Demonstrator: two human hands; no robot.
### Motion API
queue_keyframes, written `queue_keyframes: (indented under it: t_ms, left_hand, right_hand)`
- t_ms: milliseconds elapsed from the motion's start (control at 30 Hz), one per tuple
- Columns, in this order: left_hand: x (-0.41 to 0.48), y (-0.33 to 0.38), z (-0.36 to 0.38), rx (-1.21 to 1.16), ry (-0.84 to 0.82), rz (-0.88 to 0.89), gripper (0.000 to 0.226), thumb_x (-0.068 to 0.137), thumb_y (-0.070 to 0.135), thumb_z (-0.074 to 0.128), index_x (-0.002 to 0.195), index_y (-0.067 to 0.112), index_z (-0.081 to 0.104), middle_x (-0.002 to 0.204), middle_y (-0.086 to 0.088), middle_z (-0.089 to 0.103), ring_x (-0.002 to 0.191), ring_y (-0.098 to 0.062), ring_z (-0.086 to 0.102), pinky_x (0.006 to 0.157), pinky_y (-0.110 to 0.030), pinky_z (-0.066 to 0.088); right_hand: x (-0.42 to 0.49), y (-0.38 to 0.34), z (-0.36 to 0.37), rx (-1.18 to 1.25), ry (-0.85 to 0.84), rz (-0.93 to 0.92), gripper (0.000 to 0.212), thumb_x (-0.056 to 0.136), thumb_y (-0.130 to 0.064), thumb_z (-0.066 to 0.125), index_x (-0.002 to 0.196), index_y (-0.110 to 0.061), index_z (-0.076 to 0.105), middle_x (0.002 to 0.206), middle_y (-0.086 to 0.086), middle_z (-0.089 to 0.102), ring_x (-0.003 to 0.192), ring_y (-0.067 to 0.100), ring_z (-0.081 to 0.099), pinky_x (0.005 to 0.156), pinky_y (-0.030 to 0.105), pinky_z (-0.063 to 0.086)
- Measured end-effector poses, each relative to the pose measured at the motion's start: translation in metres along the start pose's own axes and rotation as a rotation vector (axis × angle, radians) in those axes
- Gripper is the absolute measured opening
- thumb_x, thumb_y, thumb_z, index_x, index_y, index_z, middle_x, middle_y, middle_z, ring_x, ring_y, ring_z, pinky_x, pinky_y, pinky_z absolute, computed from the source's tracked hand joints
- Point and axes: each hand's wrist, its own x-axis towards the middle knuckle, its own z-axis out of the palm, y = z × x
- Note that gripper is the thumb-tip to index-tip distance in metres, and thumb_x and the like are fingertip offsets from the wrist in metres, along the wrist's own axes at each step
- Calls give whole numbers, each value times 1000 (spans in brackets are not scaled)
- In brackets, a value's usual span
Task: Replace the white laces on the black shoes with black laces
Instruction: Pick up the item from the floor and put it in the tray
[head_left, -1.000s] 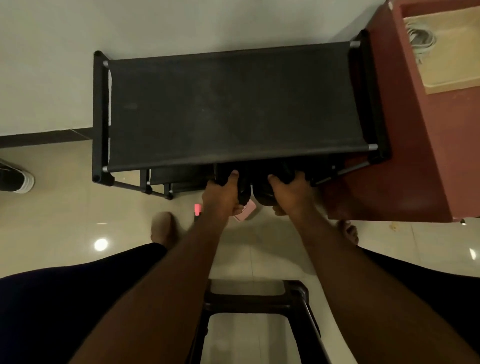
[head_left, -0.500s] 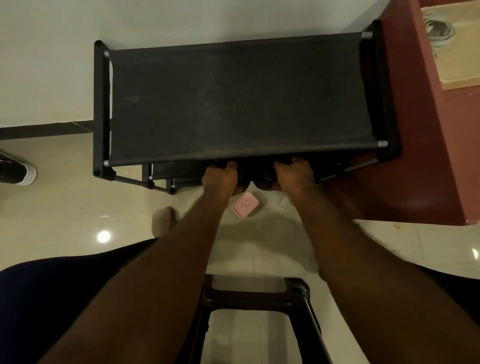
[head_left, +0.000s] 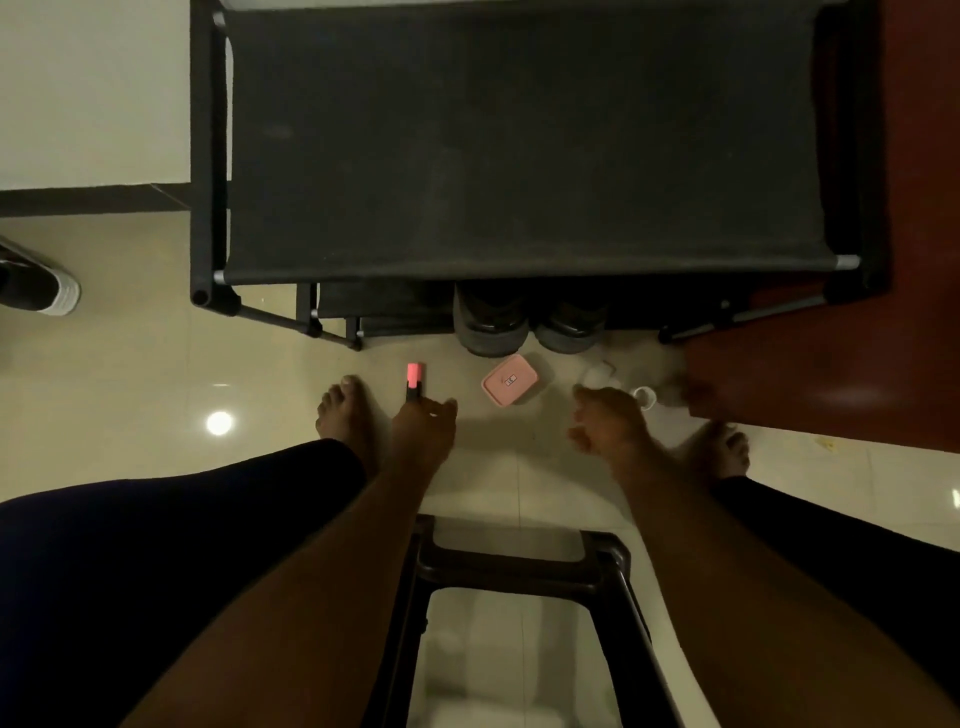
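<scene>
Under the rack (head_left: 519, 140), black shoes (head_left: 527, 322) now released.
Both hands have drawn back: left hand (head_left: 423, 431) and right hand (head_left: 608, 423) hang empty, fingers loosely apart.

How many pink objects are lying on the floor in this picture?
2. A pink-and-black marker-like stick lies just beyond the left hand. A pink square case lies in front of the black shoes. Others may be hidden under the rack.

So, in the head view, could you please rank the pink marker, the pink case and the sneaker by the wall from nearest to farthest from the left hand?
From the left hand:
1. Pink marker, at its fingertips.
2. Pink case, to its right.
3. Sneaker, far left by the wall.
</scene>
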Motion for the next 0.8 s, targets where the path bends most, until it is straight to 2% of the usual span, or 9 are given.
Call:
queue_keyframes:
  t_ms: [67,133,267,467,533,600,667,733,800]
  left_hand:
    - [21,-19,0,148,-21,-15,29,93,27,65,111,5,62,103,-17,69,94,-32,68,85,-47,58]
    - [36,-25,-2,223,-38,-30,40,91,27,67,124,8,56,116,-17,65,102,-33,65,89,-46,56]
    - [77,-23,0,398,-19,24,58,91,26,68,141,11,42,127,-15,59,109,-31,62,89,-39,54]
    - [128,-22,-1,645,50,9,51,97,23,58,140,6,36,144,-13,41,127,-33,45,86,-24,31]
    - [147,-21,8,656,47,-4,54,95,27,61,138,5,36,137,-13,47,124,-34,48,94,-30,36]
    - [164,-32,11,612,23,10,57,91,30,66,135,6,38,132,-19,51,117,-35,53,92,-39,44]
    - [180,-56,-2,644,117,33,64,87,42,67,135,11,37,130,-17,51,115,-34,51,92,-43,44]
    - [186,-85,-30,779,345,80,82,76,64,64,136,18,31,132,-12,48,117,-33,47,96,-50,45]
    - [180,-81,-31,747,341,65,100,69,71,66,141,15,27,140,-13,45,123,-35,43,102,-51,42]
  right_hand:
    - [8,15,19,-210,-52,6,25,92,-35,66,103,-14,60,97,9,67,79,28,69,68,38,59]
    - [16,20,35,-382,-71,-51,54,85,-42,71,129,-18,53,120,11,65,105,32,66,87,45,58]
    - [38,16,70,-631,-104,-180,87,86,-39,74,154,-20,24,146,16,38,130,38,47,101,43,48]
    - [74,17,116,-997,-104,-342,102,87,-44,73,158,-28,2,165,14,-1,148,44,12,115,56,33]
    - [87,21,123,-1051,-105,-343,100,91,-43,69,159,-24,-2,166,15,-8,151,44,3,119,56,25]
    - [96,23,127,-1093,-72,-366,95,95,-41,63,159,-17,-3,165,16,-9,151,43,3,119,53,24]
    - [105,24,129,-1029,-43,-325,92,98,-41,60,158,-13,-4,166,15,-7,151,40,7,121,50,23]
    - [119,31,137,-923,-78,-260,94,96,-44,62,159,-16,-2,166,12,5,150,34,18,119,42,25]
    - [128,34,141,-871,-116,-236,95,89,-49,67,158,-24,8,163,7,21,142,27,32,111,35,33]
